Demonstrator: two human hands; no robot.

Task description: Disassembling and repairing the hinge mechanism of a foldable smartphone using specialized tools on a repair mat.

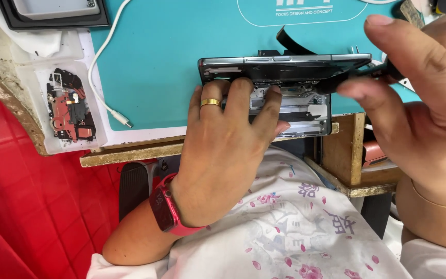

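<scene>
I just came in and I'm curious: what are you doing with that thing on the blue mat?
A person's left hand presses down on an opened phone tilted on its edge at the front of a teal work mat. The right hand pinches a thin black tool, its tip poking into the phone's insides. A clear tray of small removed parts sits to the left, beside a white cable.

The scene is lit brightly and evenly, with soft light from above. Only faint shadows are seen under the left hand [223, 155] on the open phone [280, 93]. A pale shine is seen along the phone's top edge and on the gold ring [210, 103]. The right hand [419, 98], close to the camera, is a little blurred. The teal mat [171, 57] is shown sharp. Colours are strong.
</scene>
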